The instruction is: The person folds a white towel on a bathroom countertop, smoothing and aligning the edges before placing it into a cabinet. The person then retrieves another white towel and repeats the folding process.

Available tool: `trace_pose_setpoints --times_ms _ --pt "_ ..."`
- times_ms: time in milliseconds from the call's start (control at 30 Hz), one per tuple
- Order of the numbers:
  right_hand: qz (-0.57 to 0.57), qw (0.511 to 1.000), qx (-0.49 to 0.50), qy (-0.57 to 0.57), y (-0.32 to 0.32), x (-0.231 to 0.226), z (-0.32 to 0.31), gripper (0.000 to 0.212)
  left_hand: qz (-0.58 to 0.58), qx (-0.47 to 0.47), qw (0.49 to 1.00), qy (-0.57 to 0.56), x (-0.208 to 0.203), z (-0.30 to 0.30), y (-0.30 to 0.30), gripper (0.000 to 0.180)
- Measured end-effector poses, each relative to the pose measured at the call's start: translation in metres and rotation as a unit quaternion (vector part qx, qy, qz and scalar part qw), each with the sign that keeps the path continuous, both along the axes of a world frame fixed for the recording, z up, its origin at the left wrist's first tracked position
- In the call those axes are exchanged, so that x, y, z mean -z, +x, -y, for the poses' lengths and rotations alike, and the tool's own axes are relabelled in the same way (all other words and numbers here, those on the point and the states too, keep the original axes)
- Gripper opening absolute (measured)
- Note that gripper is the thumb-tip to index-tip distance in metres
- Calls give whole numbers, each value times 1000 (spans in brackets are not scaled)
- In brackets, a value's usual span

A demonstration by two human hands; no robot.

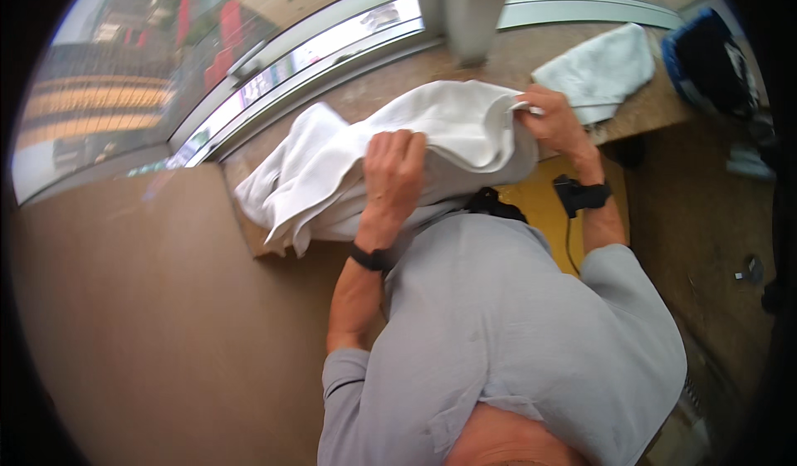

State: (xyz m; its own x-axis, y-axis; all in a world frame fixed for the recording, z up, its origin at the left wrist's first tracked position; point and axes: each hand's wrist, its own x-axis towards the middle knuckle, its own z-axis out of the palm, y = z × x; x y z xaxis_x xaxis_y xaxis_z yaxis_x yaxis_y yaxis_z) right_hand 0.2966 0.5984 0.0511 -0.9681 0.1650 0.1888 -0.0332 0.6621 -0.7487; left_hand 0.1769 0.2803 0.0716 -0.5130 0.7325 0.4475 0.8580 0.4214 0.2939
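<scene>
A large white towel point(461, 113) lies loosely bunched across the stone ledge, and its left end hangs over the ledge's front edge. My left hand point(394, 175) has its fingers curled over the towel's near side, gripping the cloth. At the towel's right end, my right hand point(554, 121) pinches a rolled edge between thumb and fingers. The cloth sags in a curved fold between the two hands. Beyond my right hand, a second white cloth point(602, 68) rests folded on the ledge. Both wrists wear black bands.
Window panes with a metal frame point(332, 72) and a post point(475, 9) stand behind the ledge point(510, 51). A black and blue bag-like item point(706, 63) sits at the ledge's right end. A yellow surface point(538, 196) shows below the ledge, with brown floor point(149, 317) at left.
</scene>
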Motion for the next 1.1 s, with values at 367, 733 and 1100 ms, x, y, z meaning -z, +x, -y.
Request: trace_pose_setpoints --times_ms 367,733,1100 --pt "-59 945 304 -104 42 -3 0 18 -60 -56 997 -1 -1 -6 -25 20" --pt "-88 924 329 -171 23 -9 21 24 92 -183 979 -4 -5 -4 -39 34" --pt "-36 938 315 -137 5 4 17 33 112 -200 972 -57 4 -11 -45 39"
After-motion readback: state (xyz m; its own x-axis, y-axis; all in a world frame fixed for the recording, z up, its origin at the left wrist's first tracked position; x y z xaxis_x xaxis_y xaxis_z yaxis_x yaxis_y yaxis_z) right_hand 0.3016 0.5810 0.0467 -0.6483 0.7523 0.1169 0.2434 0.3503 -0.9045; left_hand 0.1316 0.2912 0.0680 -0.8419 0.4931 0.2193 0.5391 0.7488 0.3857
